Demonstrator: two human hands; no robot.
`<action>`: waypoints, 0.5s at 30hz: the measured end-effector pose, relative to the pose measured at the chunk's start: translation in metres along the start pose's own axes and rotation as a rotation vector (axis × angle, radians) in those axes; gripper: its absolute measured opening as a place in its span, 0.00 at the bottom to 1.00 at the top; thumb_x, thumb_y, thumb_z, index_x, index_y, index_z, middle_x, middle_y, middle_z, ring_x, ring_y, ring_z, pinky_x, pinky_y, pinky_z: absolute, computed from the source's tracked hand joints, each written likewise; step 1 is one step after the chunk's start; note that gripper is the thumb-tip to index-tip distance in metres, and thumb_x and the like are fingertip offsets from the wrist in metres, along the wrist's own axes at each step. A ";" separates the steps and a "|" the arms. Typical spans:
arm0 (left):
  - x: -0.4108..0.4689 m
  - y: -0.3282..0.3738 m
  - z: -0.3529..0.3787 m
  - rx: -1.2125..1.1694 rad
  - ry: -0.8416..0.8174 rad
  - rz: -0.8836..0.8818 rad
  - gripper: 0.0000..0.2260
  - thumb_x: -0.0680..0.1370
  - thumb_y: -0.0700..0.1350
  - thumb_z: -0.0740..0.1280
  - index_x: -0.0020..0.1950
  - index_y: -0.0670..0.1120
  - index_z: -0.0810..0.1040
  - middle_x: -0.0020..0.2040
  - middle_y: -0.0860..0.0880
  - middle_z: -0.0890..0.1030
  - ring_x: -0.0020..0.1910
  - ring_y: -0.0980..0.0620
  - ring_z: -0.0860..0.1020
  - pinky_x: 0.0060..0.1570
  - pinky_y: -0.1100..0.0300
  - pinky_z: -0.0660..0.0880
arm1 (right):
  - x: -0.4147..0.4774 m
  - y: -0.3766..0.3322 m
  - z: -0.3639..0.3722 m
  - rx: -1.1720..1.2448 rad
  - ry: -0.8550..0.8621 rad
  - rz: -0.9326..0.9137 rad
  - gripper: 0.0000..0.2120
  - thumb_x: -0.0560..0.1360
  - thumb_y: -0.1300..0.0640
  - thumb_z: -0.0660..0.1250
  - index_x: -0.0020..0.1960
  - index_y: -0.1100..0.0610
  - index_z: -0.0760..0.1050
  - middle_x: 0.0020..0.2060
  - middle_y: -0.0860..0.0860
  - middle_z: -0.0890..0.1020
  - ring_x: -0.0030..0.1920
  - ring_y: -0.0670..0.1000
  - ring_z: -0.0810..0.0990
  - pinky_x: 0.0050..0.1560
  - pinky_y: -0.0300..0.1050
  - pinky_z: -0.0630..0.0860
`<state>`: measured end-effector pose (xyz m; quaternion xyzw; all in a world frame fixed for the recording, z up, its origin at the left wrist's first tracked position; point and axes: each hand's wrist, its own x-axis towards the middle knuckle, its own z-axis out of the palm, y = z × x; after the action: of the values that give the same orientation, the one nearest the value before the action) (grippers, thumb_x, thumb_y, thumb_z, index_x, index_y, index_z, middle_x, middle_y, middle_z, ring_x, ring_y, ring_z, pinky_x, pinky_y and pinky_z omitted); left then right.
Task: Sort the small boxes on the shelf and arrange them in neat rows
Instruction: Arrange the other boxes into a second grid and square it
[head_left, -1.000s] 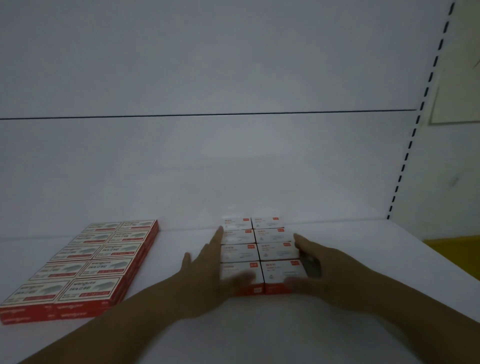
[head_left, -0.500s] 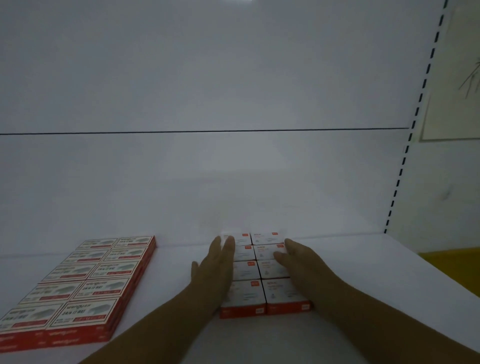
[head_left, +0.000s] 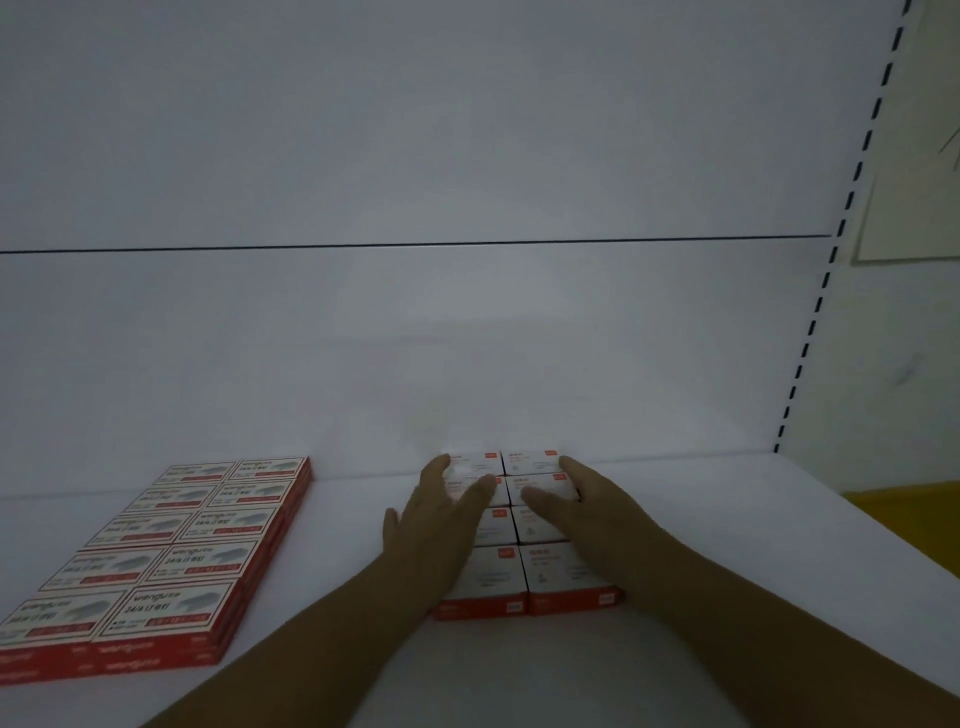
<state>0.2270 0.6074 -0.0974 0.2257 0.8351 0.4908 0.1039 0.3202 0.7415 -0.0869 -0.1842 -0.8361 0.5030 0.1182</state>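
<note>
A block of small white boxes with red sides (head_left: 550, 574) stands in two columns in the middle of the white shelf (head_left: 337, 649). My left hand (head_left: 441, 514) lies flat along the block's left side, fingers stretched over the rear boxes. My right hand (head_left: 582, 506) lies flat on the right column, its fingers reaching the rear boxes. Neither hand grips a box. The hands hide parts of the middle boxes. A second, larger block of red and white boxes (head_left: 156, 561), two columns wide and stacked, sits at the left.
The shelf's white back panel (head_left: 415, 338) rises just behind the boxes. A slotted upright (head_left: 831, 249) bounds the shelf at the right, with a yellow surface (head_left: 904, 504) beyond it. Bare shelf lies between the two blocks.
Both hands have slid from the front of the small block toward its rear boxes and now lie flatter on top. The view has shifted slightly.
</note>
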 end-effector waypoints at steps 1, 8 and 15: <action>-0.001 -0.003 -0.006 -0.046 -0.075 0.050 0.35 0.69 0.65 0.62 0.72 0.54 0.56 0.71 0.49 0.65 0.69 0.45 0.66 0.70 0.44 0.59 | -0.001 0.000 -0.006 -0.117 -0.070 -0.009 0.42 0.67 0.34 0.66 0.74 0.51 0.56 0.71 0.52 0.67 0.65 0.53 0.73 0.64 0.53 0.72; -0.012 -0.012 -0.008 0.636 -0.346 0.249 0.52 0.62 0.69 0.67 0.73 0.56 0.37 0.74 0.52 0.33 0.73 0.50 0.34 0.71 0.48 0.37 | -0.018 0.015 -0.028 -0.665 -0.383 -0.012 0.60 0.62 0.32 0.70 0.72 0.49 0.28 0.74 0.48 0.32 0.75 0.49 0.40 0.72 0.45 0.44; -0.029 -0.001 -0.014 0.592 -0.343 0.308 0.44 0.72 0.58 0.67 0.72 0.56 0.35 0.75 0.51 0.34 0.73 0.50 0.34 0.72 0.51 0.37 | -0.020 0.016 -0.021 -0.368 -0.315 -0.082 0.40 0.73 0.43 0.66 0.75 0.54 0.49 0.72 0.52 0.62 0.70 0.52 0.66 0.70 0.49 0.64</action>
<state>0.2467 0.5819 -0.0927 0.4478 0.8675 0.1933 0.0976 0.3497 0.7562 -0.0912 -0.0881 -0.9285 0.3596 -0.0288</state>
